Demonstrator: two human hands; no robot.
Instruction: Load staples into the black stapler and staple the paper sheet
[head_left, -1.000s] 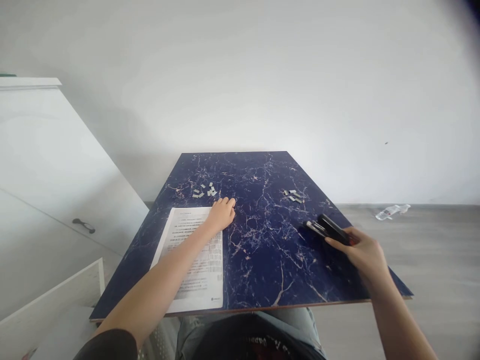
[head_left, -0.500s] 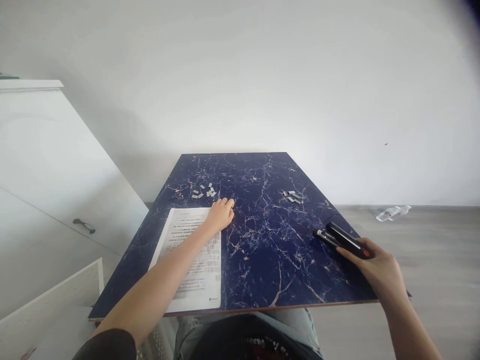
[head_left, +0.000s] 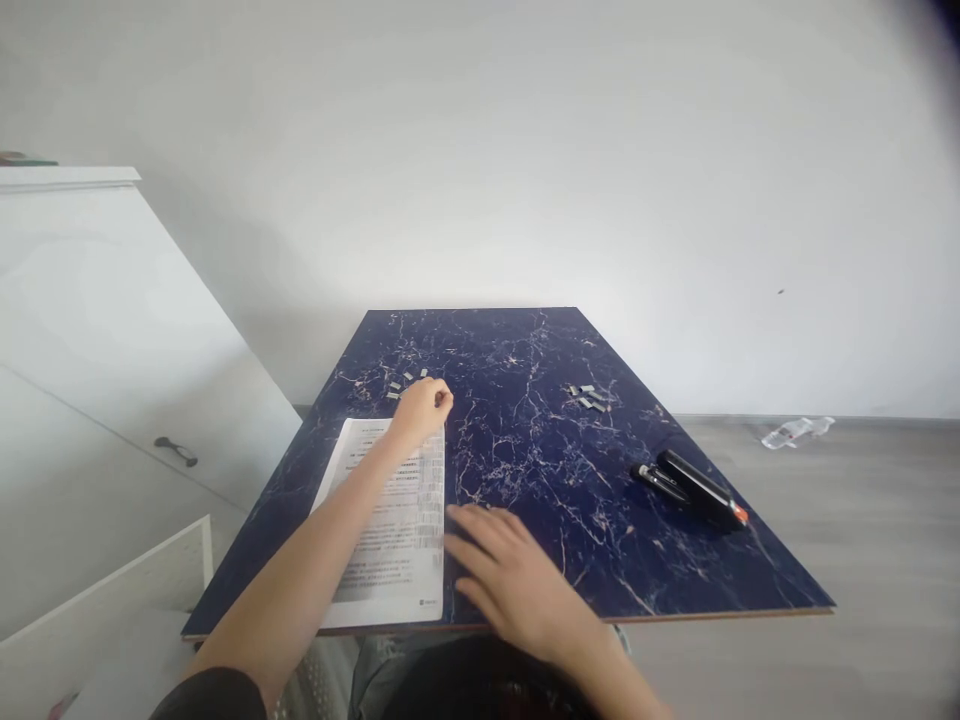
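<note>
Over the top right corner of a printed sheet [head_left: 390,550], my left hand [head_left: 424,408] is closed, its thumb and fingers curled together. Whatever it may hold is hidden. Several small pale flat pieces [head_left: 395,386] lie just beyond it, partly covered by the hand. My right hand [head_left: 514,580] is open with fingers spread, beside the sheet's right edge near the table's front; it holds nothing I can see. A black stapler [head_left: 697,490] with an orange-red end, apparently on its side, rests at the table's right, apart from both hands.
The dark blue marbled table [head_left: 517,350] stands against a white wall. A second group of small pale pieces [head_left: 589,397] lies toward its far right. To the left is a white cabinet [head_left: 112,330]. A crumpled clear wrapper [head_left: 796,432] is on the floor at right.
My right hand has let go of the stapler and moved left to the sheet's edge. My left hand has shifted slightly left and away from me, toward the small pieces, its fingers curling.
</note>
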